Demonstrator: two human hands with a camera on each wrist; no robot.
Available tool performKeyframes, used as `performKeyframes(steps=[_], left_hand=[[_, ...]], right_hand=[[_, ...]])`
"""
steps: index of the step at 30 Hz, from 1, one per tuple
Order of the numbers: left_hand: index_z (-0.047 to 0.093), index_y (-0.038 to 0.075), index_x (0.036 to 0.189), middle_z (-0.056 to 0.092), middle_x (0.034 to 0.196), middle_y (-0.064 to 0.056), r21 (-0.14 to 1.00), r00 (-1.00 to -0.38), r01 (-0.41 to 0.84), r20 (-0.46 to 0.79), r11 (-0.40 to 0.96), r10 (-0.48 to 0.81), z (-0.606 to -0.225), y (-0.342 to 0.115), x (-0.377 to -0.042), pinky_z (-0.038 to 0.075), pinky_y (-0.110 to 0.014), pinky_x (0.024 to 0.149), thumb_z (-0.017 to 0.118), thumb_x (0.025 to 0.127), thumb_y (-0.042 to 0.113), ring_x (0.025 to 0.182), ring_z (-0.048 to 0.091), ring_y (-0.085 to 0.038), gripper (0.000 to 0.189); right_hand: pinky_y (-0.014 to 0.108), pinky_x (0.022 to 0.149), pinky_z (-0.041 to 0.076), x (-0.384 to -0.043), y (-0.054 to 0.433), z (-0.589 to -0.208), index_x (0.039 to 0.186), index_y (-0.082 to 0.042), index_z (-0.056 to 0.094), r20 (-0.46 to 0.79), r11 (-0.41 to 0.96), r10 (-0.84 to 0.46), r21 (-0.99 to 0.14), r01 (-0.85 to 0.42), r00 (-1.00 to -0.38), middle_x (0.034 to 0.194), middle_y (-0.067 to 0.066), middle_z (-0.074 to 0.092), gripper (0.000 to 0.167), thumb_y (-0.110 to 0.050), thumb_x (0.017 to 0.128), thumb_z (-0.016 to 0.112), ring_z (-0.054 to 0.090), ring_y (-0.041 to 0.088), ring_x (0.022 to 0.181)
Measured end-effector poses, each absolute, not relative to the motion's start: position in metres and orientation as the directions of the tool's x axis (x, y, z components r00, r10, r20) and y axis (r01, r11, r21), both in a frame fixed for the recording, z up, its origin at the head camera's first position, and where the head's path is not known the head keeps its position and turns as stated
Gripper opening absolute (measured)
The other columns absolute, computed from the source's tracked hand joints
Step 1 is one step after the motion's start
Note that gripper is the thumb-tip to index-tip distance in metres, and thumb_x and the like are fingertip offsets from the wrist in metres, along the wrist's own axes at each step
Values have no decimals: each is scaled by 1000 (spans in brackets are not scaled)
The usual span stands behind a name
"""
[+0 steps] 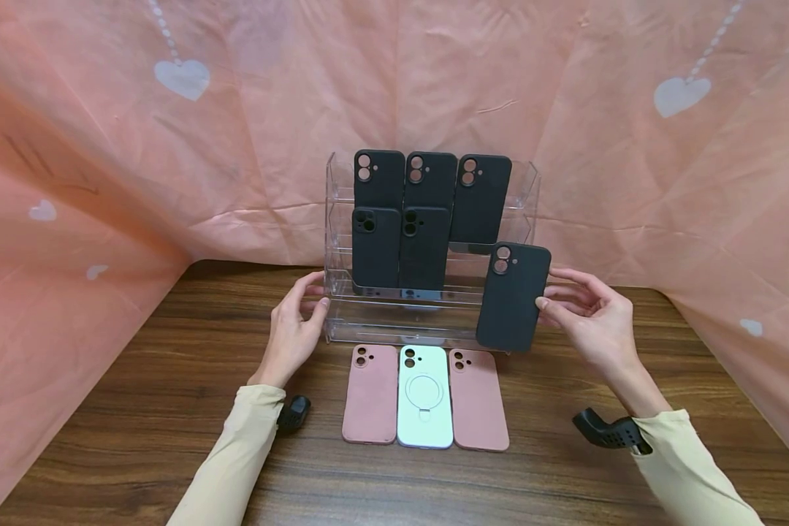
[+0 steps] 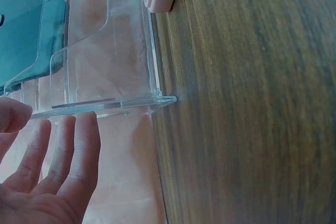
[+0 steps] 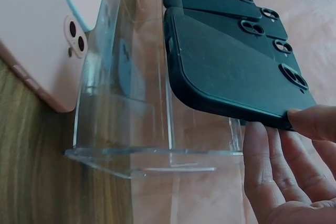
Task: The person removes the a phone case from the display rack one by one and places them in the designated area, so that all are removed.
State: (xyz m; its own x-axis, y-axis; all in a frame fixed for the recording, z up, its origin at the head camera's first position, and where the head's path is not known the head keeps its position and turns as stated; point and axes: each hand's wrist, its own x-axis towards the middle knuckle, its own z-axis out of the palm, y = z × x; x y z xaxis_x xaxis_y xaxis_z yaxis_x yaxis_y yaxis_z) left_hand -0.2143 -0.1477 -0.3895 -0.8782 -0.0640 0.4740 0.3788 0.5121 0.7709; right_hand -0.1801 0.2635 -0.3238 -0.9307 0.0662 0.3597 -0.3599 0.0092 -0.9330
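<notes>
My right hand (image 1: 595, 321) pinches a black phone case (image 1: 516, 299) by its right edge, thumb on the back face and fingers behind. In the head view the case stands slightly tilted in front of the right end of a clear stepped display stand (image 1: 332, 241). My left hand (image 1: 292, 332) is at the stand's left side, its fingertips (image 2: 85, 121) right at the clear side wall. Three black cases stand on the upper step, among them the right one (image 1: 481, 197). Below them are two more, a left case (image 1: 375, 248) and a second case (image 1: 424, 248).
In front of the stand, a left pink case (image 1: 370, 398), a white case with a ring (image 1: 424, 424) and a right pink case (image 1: 478, 402) lie in a row on the wooden table (image 1: 342, 489). Pink cloth (image 1: 434, 73) with hearts hangs behind and at both sides.
</notes>
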Motion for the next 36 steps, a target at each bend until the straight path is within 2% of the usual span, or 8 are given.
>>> performKeyframes(steps=[4,12,24,36], left_hand=[[59,15,140,72,118,-15,767,-875,383,479,515,-63,-389,-148,-214,54,-27,72,63,98,7,96,76,-30,43],[59,13,140,71,119,-17,768,-871,396,487,503,-57,-389,-148,-214,59,-44,81,62,98,5,97,75,-32,43],[59,13,140,71,118,-16,775,-877,389,477,498,-58,-389,-147,-214,59,-44,81,62,98,5,97,75,-32,43],[58,13,140,70,119,-17,784,-881,385,469,488,-58,-389,-147,-215,59,-46,84,62,98,6,99,74,-34,43]], right_hand=[[29,64,62,-176,270,-328,127,-4,67,341,-26,33,-940,-341,-940,91,-1,79,48,14,83,74,78,10,78],[33,66,63,-168,278,-337,128,-4,66,319,-49,-20,-947,-317,-948,93,0,79,48,16,84,72,78,11,80],[33,65,63,-156,294,-349,126,-8,68,264,-58,-74,-964,-261,-962,95,0,79,47,18,86,68,78,11,81],[36,65,63,-146,312,-363,134,-12,64,217,-28,-143,-976,-215,-966,97,0,79,55,18,88,65,78,12,84]])
